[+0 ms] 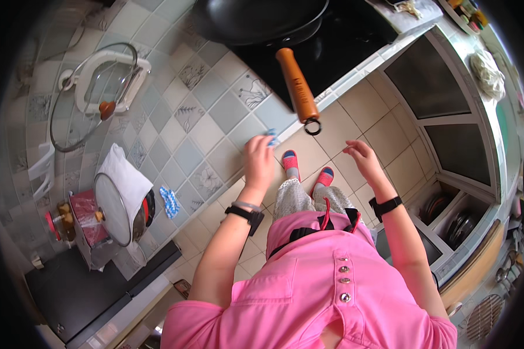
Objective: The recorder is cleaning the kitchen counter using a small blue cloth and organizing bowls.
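Observation:
My left hand [259,161] is raised over the edge of the tiled counter, its fingers closed on a small blue-and-white cloth [271,137] that is mostly hidden behind them. To its right my right hand [363,158] hangs over the floor, fingers loosely bent and holding nothing. Ahead of both hands, a dark frying pan [262,17] sits on the black cooktop [345,43]. Its orange-brown handle [298,85] sticks out past the counter edge, between and beyond my hands, and neither hand touches it.
A blue-and-white crocheted cloth [170,202] lies on the tiled counter. At left, a glass lid [112,209] leans by a white cloth [124,174], a red box [87,216] and a jar [63,221]. Another glass lid [107,111] hangs at the wall. Glass-fronted cabinets [428,83] stand at right.

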The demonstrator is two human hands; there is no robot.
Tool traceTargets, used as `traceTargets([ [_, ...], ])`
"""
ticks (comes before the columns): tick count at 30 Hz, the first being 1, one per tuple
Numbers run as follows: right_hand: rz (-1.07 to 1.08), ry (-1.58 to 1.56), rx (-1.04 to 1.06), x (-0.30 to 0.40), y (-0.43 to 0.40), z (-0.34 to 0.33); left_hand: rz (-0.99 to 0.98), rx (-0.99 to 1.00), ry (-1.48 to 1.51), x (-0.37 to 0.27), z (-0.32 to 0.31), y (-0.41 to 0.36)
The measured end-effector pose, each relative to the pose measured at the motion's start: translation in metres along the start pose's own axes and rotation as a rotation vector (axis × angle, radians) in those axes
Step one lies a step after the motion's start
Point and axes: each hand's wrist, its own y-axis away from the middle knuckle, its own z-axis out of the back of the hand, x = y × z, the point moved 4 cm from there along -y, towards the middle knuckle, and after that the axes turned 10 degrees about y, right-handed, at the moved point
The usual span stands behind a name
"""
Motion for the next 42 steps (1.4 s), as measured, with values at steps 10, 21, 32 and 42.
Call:
traceTargets([
  [10,-0.285,-0.136,-0.168,-0.098,0.074,0.082,-0.059,0.034,-0.116,-0.047,-0.073,-0.039],
  [21,-0.368,-0.277,-0.402,-0.164,0.144,0.153,-0.120,-0.070,-0.096,-0.120,-0.199,-0.141],
  [32,-0.489,-0.340,-0.555,-0.197,0.133,0.271,-0.167,-0.068,-0.176,-0.188,-0.302,-0.243],
  [42,-0.479,-0.343,-0.568,-0.205,0.083,0.415,-0.225,-0.127,0.035,-0.246,-0.383,-0.287],
])
